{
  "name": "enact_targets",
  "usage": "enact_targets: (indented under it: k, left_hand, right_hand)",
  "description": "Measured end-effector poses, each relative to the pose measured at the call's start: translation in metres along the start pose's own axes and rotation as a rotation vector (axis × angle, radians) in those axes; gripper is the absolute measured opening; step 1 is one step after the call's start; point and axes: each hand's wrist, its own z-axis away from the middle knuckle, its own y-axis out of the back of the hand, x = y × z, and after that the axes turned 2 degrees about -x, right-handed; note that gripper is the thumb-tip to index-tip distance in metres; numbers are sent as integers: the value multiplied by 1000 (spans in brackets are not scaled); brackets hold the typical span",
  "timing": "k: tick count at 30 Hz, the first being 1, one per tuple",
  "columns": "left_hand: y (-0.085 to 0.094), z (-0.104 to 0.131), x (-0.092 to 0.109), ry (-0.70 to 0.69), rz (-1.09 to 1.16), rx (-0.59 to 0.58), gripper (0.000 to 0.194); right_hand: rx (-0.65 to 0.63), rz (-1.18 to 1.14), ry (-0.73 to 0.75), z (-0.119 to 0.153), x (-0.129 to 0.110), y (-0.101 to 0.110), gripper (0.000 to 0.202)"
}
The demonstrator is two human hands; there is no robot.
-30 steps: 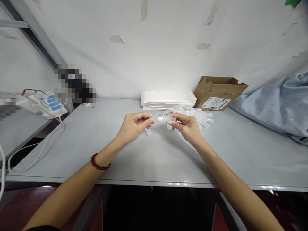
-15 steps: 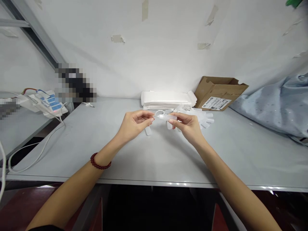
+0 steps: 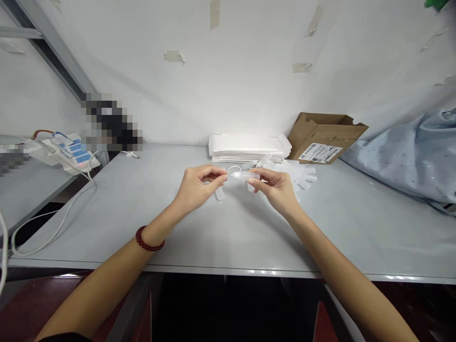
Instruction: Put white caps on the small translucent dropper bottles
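Over the table, my right hand point(image 3: 276, 185) is closed round the body of a small translucent white nozzle bottle point(image 3: 244, 175), which lies level with its narrow tip to the left. From its neck a thin white loop point(image 3: 234, 168) arches toward my left hand point(image 3: 199, 184). The thumb and fingers of that hand are pinched together at the bottle's tip; what exactly sits between them is mostly hidden. Under my left fingers a small white piece point(image 3: 219, 193) rests on the table. Behind my right hand lies a pile of similar translucent bottles point(image 3: 308, 176), partly covered.
Flat white cartons point(image 3: 249, 145) are stacked against the wall. Right of them stands an open brown cardboard box point(image 3: 322, 137), beside a pale blue cloth point(image 3: 409, 161). A power strip point(image 3: 76, 152) and white cables point(image 3: 71, 213) lie at the left.
Both hands and the bottle have shifted very slightly left. The white loop stands a little more open between my hands.
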Motion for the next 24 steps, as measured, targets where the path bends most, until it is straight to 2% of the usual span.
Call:
enact_targets:
  k: [10,18,24]
  left_hand:
    - [-4,1,-3,-85,-70,-6,7]
    - [-1,0,-2,-233,-182,19,7]
    - [1,-2,0,-227,-215,-24,17]
  right_hand:
    - [-16,-17,6,2,0,-3,20]
    - [-12,-6,-22,0,1,0,27]
    - [8,9,-49,-1,0,2,32]
